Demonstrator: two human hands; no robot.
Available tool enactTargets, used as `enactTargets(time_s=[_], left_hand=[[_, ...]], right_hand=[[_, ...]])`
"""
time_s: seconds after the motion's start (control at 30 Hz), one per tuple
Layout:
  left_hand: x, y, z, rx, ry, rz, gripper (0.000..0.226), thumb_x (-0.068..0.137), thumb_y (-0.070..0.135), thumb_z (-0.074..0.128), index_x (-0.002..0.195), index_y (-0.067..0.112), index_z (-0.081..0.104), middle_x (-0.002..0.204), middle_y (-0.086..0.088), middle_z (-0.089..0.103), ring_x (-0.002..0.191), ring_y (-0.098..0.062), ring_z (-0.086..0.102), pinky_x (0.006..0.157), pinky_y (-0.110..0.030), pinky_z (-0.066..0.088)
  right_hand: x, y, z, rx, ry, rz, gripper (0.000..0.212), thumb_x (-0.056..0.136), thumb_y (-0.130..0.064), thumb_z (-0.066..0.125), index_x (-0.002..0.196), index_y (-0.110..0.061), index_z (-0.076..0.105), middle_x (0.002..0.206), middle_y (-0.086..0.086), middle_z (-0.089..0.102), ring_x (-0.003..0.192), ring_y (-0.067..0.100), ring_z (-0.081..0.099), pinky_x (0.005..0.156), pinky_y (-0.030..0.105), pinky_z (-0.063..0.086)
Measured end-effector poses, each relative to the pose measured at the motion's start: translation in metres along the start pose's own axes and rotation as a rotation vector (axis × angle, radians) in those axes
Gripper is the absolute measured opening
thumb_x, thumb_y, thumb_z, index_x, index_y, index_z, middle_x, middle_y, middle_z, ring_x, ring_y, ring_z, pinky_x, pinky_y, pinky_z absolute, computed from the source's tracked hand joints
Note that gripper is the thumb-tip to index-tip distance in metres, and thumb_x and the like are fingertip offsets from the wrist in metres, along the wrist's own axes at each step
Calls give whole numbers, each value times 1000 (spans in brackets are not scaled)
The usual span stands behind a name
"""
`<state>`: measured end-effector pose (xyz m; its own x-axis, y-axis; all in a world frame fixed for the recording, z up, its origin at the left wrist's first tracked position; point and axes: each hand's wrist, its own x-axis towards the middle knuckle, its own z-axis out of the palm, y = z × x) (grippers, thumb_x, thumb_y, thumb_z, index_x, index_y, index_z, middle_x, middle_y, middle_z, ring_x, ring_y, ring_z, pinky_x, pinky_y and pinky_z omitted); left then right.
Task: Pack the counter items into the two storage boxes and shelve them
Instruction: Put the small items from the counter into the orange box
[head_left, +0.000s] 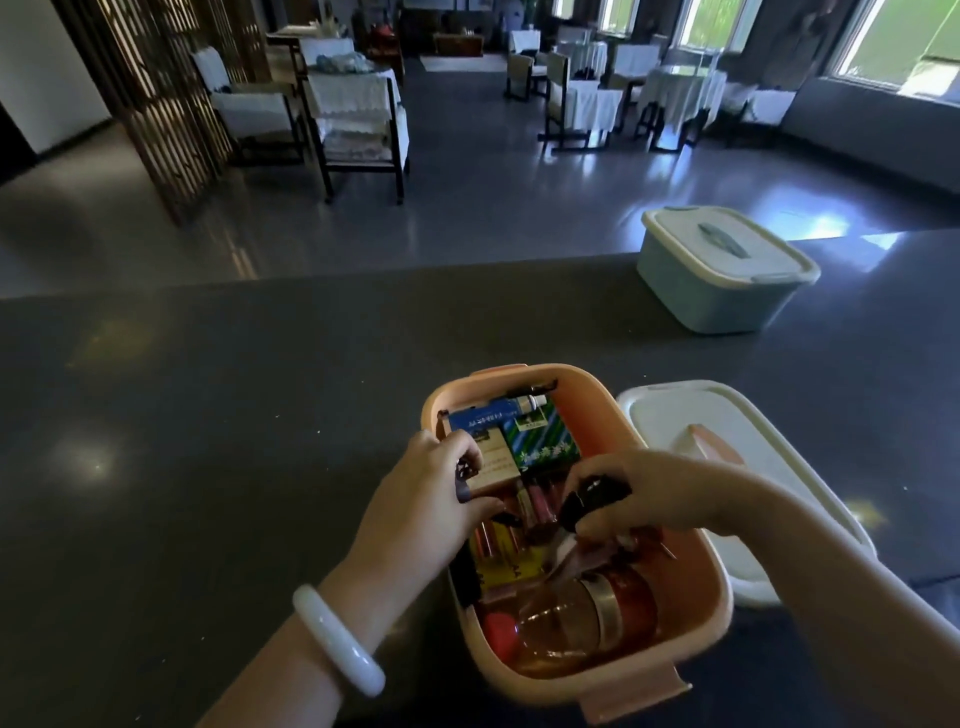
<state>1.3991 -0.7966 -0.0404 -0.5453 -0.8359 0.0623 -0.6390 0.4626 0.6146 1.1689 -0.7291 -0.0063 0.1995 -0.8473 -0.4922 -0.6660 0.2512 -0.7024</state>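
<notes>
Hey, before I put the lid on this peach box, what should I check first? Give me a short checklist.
1. The lid within reach, lying on the counter right of the peach box: ok.
2. Hands free to take it: not ok; the left hand pinches a tan carton, the right hand grips a black item.
3. Contents below the rim: cannot tell; the glass jar lies on its side at the near end.
4. The blue box already lidded: ok.
</notes>
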Motion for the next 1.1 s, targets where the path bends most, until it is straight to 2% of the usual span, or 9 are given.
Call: enactTargets(time_s=[0.1,0.27,0.57,0.67,0.8,0.9,0.97,1.03,1.1], left_hand=[[-1,4,3,-4,-9,33,35,79,40,74,104,34,51,111,15,43,84,8,51,68,-11,45],[-4,8,12,-23,-66,76,33,82,36,71,108,34,51,115,18,38,86,12,45,69,-10,44],[-5,6,14,-20,-89,82,32,82,36,72,104,38,49,116,17,39,87,10,47,67,-11,43],[-5,7,15,-40,-95,72,32,81,36,72,103,39,50,118,16,40,88,9,46,74,-14,46],[-6,13,16,-135,-128,83,30,81,33,73,103,37,54,117,17,42,93,9,46,73,-13,43],[-9,21,19,-247,-168,101,32,80,31,74,105,39,55,118,17,45,109,0,48,89,-26,49],[-11,25,23,-314,-210,125,41,79,30,75,113,39,54,122,17,45,116,-1,46,98,-34,48],[-12,29,27,-329,-227,181,56,78,29,77,124,41,47,127,19,44,120,1,43,103,-36,44],[-9,34,31,-370,-228,237,74,76,27,80,133,46,36,133,19,40,123,3,41,104,-33,43]], right_hand=[[-5,7,0,-105,-106,65,22,84,-26,73,104,-31,64,101,-14,66,89,2,65,72,17,53],[-9,17,3,-219,-112,121,34,82,-19,73,109,-39,64,109,-17,61,101,5,59,88,24,52],[-15,19,3,-309,-176,139,49,82,-13,72,112,-50,60,116,-20,57,108,4,55,94,26,48],[-18,18,3,-335,-207,127,54,83,-11,70,118,-50,58,120,-21,55,111,3,53,92,22,46],[-26,12,-2,-368,-60,176,55,84,-11,69,127,-44,58,118,-20,49,105,4,52,87,21,49],[-29,4,-2,-443,178,103,37,87,-25,68,120,-41,62,99,-27,51,85,-8,53,70,9,42],[-28,1,3,-304,313,22,33,89,-30,67,118,-42,60,93,-29,57,81,-17,55,65,3,42],[-27,-2,11,63,309,-45,36,91,-28,65,121,-42,54,102,-24,64,90,-18,59,76,3,46],[-27,-1,17,340,225,-88,44,90,-26,65,128,-42,49,118,-13,65,105,3,65,90,25,54]])
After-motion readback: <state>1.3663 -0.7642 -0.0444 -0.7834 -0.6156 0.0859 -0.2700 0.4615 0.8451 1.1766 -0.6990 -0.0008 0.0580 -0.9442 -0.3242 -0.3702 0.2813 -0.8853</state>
